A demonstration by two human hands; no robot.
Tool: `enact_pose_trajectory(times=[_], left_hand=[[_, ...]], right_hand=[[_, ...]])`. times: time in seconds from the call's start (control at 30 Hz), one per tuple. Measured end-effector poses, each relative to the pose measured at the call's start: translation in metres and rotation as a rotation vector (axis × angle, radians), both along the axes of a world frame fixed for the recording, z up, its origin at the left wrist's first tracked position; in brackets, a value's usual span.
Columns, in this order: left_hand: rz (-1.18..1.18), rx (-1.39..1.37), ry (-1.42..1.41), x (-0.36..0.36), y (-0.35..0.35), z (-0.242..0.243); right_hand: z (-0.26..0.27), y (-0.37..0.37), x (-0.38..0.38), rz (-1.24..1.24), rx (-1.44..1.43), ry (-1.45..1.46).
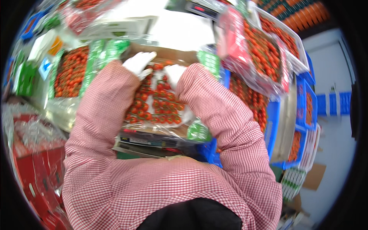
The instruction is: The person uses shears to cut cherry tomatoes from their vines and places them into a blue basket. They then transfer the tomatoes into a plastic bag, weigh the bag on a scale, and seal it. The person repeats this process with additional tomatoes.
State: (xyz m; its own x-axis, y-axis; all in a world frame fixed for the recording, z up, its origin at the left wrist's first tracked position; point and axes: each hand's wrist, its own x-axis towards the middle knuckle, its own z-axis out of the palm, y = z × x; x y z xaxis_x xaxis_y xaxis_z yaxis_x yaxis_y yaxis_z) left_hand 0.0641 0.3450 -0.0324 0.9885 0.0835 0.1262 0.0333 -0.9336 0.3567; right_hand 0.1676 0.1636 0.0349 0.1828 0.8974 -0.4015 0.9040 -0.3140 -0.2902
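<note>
In front of me is a cardboard box (175, 53) lined with white paper and clear film. Rows of red cherry tomatoes on the vine (165, 106) lie in it, with strips of white liner showing between them. My left hand (138, 65), in a white glove, is over the box's far left part, its thumb and fingers apart and nothing visible between them. At the far right part of the tomatoes, my white-gloved right hand (174, 74) points down with its fingertips hidden. Green printed film (199, 130) hangs over the box's near right corner.
A scale (146, 141) with a red display is at the box's near edge. Another tomato box (72, 72) stands left, beside red boxes (37, 164). On the right, a pink-wrapped tomato box (237, 43) rests above a blue crate (273, 123) of tomatoes.
</note>
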Motion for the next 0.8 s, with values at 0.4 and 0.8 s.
enact_pose_trajectory(times=[0.4, 0.8], left_hand=[[-0.32, -0.244, -0.228, 0.025, -0.081, 0.04], [0.326, 0.292, 0.126, 0.102, -0.384, -0.051]], right_hand=[[-0.06, -0.385, 0.007, -0.69, 0.376, -0.233], [-0.177, -0.453, 0.116, -1.023, 0.266, 0.273]])
